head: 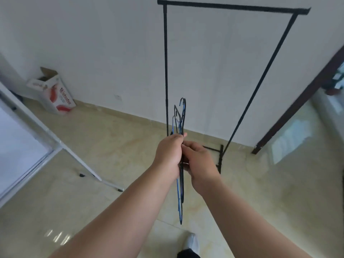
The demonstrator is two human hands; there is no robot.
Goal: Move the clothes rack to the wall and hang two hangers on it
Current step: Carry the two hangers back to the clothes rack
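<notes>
A black clothes rack stands against the white wall, its top bar bare and its two uprights running down to feet on the tile floor. In front of it I hold a bunch of thin wire hangers, blue and black, edge-on with hooks pointing up. My left hand grips the bunch at the necks. My right hand is closed on the same hangers from the right, fingertips touching the left hand. The lower ends of the hangers hang down between my forearms.
A white whiteboard stand with slanted legs occupies the left. A torn cardboard box leans on the wall at back left. A dark wooden door frame stands at right. My foot shows at the bottom.
</notes>
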